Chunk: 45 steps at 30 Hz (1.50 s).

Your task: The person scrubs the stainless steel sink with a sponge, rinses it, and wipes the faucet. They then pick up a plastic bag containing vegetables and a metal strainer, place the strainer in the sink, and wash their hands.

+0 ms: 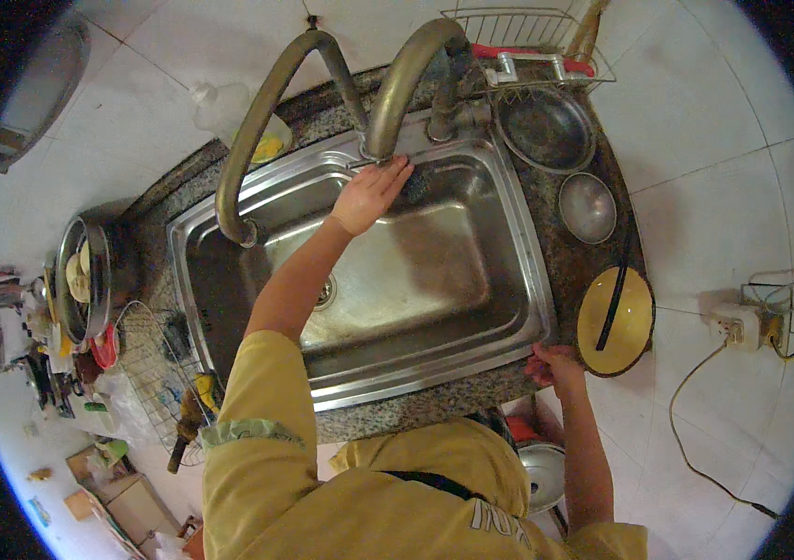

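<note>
My left hand (373,194) reaches across the stainless steel sink (432,259) to its back wall, just under the mouth of the thick faucet spout (397,91). Its fingers are stretched out, and no held thing shows; the palm side is hidden. Beside the fingertips is a dark, rough patch (415,187), possibly a scouring pad. At the sink's front right corner, my right hand (552,365) rests against the rim and counter edge with fingers curled. Whether it grips anything is not visible. A second, thinner curved spout (257,119) arches over the sink's left side.
Right of the sink stand a dark metal pan (547,129), a small metal bowl (587,208) and a yellow bowl (603,308) with black chopsticks (617,297). A plastic jug (218,108) is behind left. A wire rack (152,364) sits left; a power cord (674,413) hangs right.
</note>
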Tool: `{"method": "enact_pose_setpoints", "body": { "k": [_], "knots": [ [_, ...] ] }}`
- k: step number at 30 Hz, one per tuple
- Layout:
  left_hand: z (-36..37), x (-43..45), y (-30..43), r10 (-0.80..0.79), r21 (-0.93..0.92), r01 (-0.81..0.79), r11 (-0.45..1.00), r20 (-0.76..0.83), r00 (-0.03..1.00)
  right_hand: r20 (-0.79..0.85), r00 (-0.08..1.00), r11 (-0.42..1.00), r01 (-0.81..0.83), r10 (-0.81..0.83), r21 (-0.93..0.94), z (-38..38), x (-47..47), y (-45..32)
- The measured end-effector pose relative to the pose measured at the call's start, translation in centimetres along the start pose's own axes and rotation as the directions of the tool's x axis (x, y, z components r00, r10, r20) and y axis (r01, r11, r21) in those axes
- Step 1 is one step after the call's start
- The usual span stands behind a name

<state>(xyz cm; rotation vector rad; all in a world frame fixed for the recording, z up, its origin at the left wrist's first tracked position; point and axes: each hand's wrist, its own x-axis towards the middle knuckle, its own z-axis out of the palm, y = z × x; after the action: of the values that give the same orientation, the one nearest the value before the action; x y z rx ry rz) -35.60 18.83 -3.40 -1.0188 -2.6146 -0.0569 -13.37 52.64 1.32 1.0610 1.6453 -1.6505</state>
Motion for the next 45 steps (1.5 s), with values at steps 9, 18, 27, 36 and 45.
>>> {"method": "enact_pose_setpoints", "body": {
  "k": [9, 18, 27, 36, 45],
  "knots": [
    [1.4, 3.8, 1.1, 0.087, -0.049, -0.096, 0.994, -0.151, 0.985, 0.030, 0.999, 0.993, 0.044, -0.041, -0.109, -0.7, 0.7, 0.6],
    [0.6, -1.6, -2.2, 0.091, -0.113, -0.090, 0.990, -0.003, 0.996, 0.030, 1.000, 0.998, 0.008, -0.007, -0.058, -0.7, 0.8, 0.9],
    [2.1, 0.2, -1.0, 0.055, -0.292, -0.062, 0.954, -0.031, 0.998, -0.011, 0.999, 0.999, 0.043, -0.043, -0.015, -0.3, -0.3, 0.7],
    [-1.1, -1.8, -0.8, 0.007, 0.031, -0.008, 0.999, 0.044, 0.999, -0.090, 0.969, 0.912, 0.245, -0.228, 0.329, -3.0, 0.7, 1.9],
    [-2.4, -2.9, -2.0, -0.036, -0.029, 0.040, 0.999, 0.123, 0.992, -0.297, 0.941, 0.861, 0.281, -0.161, 0.424, -4.6, 1.5, 3.2]
  ]
}}
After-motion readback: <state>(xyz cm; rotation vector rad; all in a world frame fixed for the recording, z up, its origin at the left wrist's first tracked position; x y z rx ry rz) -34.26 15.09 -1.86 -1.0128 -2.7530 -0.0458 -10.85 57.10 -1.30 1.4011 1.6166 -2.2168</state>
